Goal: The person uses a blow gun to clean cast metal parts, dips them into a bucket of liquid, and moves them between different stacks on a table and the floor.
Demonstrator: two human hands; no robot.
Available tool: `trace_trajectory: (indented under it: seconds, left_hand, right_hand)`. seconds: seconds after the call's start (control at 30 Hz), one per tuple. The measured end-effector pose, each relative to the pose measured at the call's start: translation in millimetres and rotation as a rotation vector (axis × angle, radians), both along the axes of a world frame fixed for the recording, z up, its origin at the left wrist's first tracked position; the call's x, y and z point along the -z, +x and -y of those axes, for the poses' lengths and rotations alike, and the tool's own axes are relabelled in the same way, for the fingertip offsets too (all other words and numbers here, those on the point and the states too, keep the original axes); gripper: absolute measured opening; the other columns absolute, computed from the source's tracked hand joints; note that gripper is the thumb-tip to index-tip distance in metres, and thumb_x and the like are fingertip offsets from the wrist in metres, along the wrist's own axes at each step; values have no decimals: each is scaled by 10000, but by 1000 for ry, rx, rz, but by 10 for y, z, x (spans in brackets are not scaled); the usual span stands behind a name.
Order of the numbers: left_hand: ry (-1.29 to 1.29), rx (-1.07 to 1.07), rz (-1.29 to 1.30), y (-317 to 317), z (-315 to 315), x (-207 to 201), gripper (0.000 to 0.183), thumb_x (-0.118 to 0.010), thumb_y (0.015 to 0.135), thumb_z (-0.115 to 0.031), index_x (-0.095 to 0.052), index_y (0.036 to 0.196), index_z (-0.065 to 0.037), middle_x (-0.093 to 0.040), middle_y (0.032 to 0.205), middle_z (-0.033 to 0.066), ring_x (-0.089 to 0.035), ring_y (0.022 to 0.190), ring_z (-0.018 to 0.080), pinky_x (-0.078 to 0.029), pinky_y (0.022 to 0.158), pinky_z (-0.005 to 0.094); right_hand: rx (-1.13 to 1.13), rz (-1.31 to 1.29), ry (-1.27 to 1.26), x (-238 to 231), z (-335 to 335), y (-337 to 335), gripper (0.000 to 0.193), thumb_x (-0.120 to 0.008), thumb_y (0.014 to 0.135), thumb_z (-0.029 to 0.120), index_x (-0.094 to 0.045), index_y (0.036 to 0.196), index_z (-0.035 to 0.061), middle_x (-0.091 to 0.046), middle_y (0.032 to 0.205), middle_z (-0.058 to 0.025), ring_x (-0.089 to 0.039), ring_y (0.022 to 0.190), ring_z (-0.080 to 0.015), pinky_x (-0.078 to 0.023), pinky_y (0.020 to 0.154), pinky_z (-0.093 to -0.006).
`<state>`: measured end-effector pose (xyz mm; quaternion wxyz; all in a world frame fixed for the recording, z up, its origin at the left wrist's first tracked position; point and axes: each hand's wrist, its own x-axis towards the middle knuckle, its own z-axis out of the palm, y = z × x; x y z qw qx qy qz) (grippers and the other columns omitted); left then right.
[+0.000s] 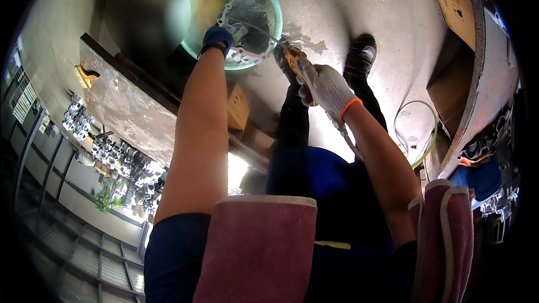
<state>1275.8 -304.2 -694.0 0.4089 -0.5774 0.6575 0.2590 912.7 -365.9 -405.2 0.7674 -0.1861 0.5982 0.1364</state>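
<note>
A pale green round basin (279,14) stands on the floor, with murky liquid inside. Over it a grey cast-metal housing (255,56) is tilted, its flange edge ringed with bolt holes. My left hand (217,37), in a blue glove, is closed on the housing's near-left edge; its fingertips are partly hidden. My right hand (330,85), in a light grey knitted glove with an orange cuff, grips an orange spray gun (294,56). The gun's thin nozzle points left across the housing, and spray shows at the basin's far side. A hose (352,145) runs down from the gun.
A worn tabletop (126,101) at left carries a yellow-bristled brush (86,76). Cardboard boxes (238,106) sit beneath. A blurred round object (146,17) overlaps the basin's left. At right are a larger carton (449,0), a bench edge (477,73) and a coiled hose (435,129).
</note>
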Motion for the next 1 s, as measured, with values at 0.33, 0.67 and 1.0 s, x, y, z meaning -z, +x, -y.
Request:
trace_trajectory:
  seconds: [0.33,0.67,1.0]
  left_hand:
    - [128,46,0,-270,311,-576,323,-489,882,-247,-706,1018,-51,-680,1065,177,-659,999,322,-519,848,429]
    - [-54,-214,18,-21,87,-541,289,-521,866,-268,-728,938,-78,-691,1013,152,-663,963,324,-520,821,427]
    - [7,-10,128,-206,89,-1474,257,-521,890,-238,-736,915,-100,-703,977,139,-680,920,294,-528,758,394]
  right_hand:
    - [-449,89,-149,248,-72,-210,411,-483,935,251,-474,1259,-1,-649,772,-165,-655,683,-281,-538,665,-374]
    - [-988,150,-794,349,-90,-197,465,-553,897,155,-441,1321,1,-629,813,-160,-638,684,-266,-532,659,-362]
    - [-307,82,-477,83,-253,-312,640,-393,965,556,-638,833,-21,-593,633,-87,-587,540,-178,-487,574,-306]
